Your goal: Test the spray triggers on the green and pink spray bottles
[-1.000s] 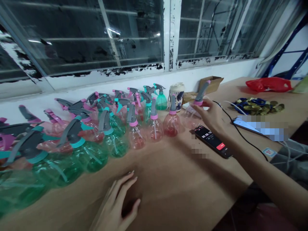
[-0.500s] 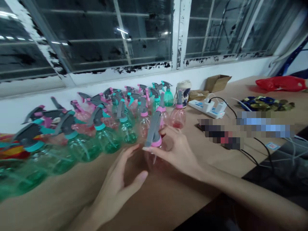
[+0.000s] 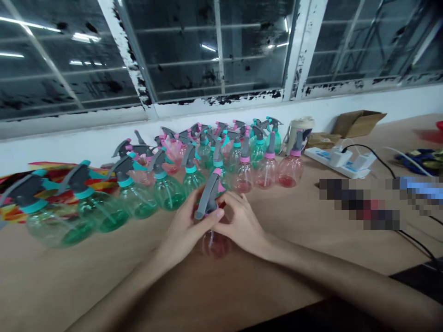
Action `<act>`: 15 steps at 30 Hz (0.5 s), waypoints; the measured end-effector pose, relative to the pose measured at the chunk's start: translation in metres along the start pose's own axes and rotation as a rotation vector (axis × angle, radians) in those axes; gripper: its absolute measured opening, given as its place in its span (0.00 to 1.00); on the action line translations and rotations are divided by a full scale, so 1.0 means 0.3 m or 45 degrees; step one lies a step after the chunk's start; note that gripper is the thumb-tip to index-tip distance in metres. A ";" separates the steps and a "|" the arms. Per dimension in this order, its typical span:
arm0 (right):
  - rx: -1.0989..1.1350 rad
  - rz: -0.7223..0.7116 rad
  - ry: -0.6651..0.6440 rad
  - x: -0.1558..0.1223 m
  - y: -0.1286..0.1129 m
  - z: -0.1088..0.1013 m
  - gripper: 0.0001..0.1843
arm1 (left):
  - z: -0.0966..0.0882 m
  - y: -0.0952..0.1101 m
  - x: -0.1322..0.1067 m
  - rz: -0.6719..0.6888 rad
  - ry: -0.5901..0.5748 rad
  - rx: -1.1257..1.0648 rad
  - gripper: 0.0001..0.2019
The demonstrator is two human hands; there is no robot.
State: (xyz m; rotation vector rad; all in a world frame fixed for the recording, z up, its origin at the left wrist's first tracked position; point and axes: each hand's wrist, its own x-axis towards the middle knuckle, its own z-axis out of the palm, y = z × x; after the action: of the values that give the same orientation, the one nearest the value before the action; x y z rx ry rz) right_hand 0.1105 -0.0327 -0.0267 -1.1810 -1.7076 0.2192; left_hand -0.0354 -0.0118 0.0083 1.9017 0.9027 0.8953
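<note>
A pink spray bottle (image 3: 216, 244) with a grey trigger head stands on the table in front of me. My left hand (image 3: 188, 228) is closed around the collar below the spray head, its thumb across the front. From the other side my right hand (image 3: 238, 221) grips the same collar, with thumb and fingers curled in. The two thumbs meet at the neck, and the collar is mostly hidden behind them. Just behind my hands is a row of green spray bottles (image 3: 169, 193), with pink spray bottles (image 3: 290, 173) to the right.
More spray bottles crowd toward the wall under the window. A white power strip (image 3: 337, 162) with plugs and cables lies at right, near a patterned cup (image 3: 299, 131) and an open cardboard box (image 3: 360, 123). Red and yellow packaging (image 3: 14, 212) lies at far left.
My left hand has come in from beside the pink spray bottle and closed on its neck. My right hand has kept hold of it. The view has swung left.
</note>
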 end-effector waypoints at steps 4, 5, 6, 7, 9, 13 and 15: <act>-0.033 -0.024 -0.058 0.005 -0.002 0.013 0.11 | -0.017 -0.005 -0.012 -0.014 -0.015 0.036 0.24; -0.042 -0.040 -0.087 0.007 -0.001 0.010 0.12 | -0.020 -0.003 -0.013 -0.024 -0.023 0.050 0.24; -0.045 -0.053 -0.121 0.008 0.001 0.004 0.14 | -0.023 0.000 -0.012 -0.037 -0.030 0.061 0.24; -0.043 -0.061 -0.159 0.008 0.005 -0.005 0.17 | -0.025 0.004 -0.010 -0.050 -0.040 0.068 0.25; -0.042 -0.061 -0.241 0.002 0.020 -0.028 0.26 | -0.029 0.012 -0.004 -0.058 -0.048 0.074 0.28; -0.072 -0.043 -0.425 -0.028 0.087 -0.103 0.38 | -0.028 0.016 0.008 -0.027 -0.046 0.122 0.32; -0.071 0.011 -0.483 -0.043 0.141 -0.144 0.32 | -0.020 0.011 0.012 -0.010 -0.047 0.150 0.31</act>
State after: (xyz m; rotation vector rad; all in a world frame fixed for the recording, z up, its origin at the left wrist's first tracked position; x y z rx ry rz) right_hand 0.1707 -0.0371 -0.0401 -1.2453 -2.0480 0.4253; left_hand -0.0378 -0.0080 0.0144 2.0071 0.9589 0.8149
